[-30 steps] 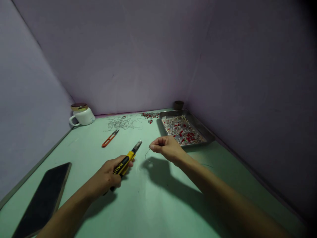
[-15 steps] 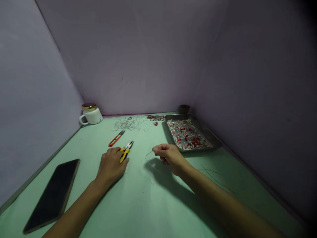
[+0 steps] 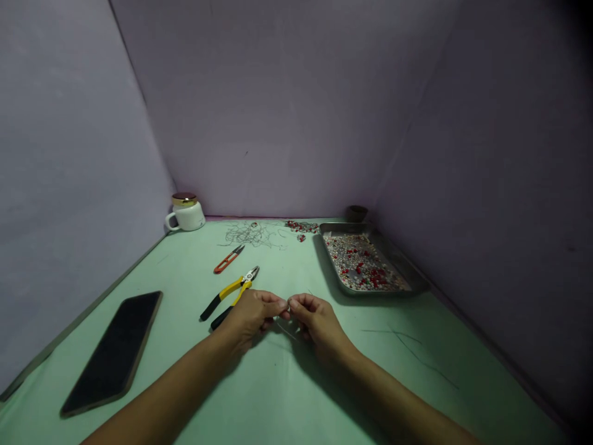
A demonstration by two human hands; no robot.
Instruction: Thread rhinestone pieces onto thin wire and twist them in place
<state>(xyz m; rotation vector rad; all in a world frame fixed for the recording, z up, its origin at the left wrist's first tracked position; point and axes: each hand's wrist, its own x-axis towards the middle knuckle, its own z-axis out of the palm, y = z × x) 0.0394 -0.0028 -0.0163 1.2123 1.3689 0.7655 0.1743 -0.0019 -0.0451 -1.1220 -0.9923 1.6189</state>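
Note:
Fingertips of both hands meet over the middle of the table, pinching a thin wire (image 3: pixel 286 331). My left hand (image 3: pixel 257 314) is closed on it, thumb against fingers. From the other side, my right hand (image 3: pixel 320 321) grips the wire in a similar pinch. A loose length of the wire trails below the fingers; the part inside the pinch is mostly hidden. Just left of my left hand lie pliers (image 3: pixel 249 277) with yellow and black handles, spread apart. Farther back rest small orange-red thread snips (image 3: pixel 227 260).
A metal tray (image 3: pixel 340 288) of white and red beads stands at the right. Loose wires (image 3: pixel 405 337) lie in front of it. At the back are tangled wires (image 3: pixel 248 235), beaded pieces (image 3: pixel 299 227), a lidded white mug (image 3: pixel 189 216) and a dark bowl (image 3: pixel 356 213). A phone (image 3: pixel 113 352) lies left.
My left hand has left the pliers and moved right to the wire, meeting my right hand. The pliers now lie free on the table. The camera view has shifted slightly.

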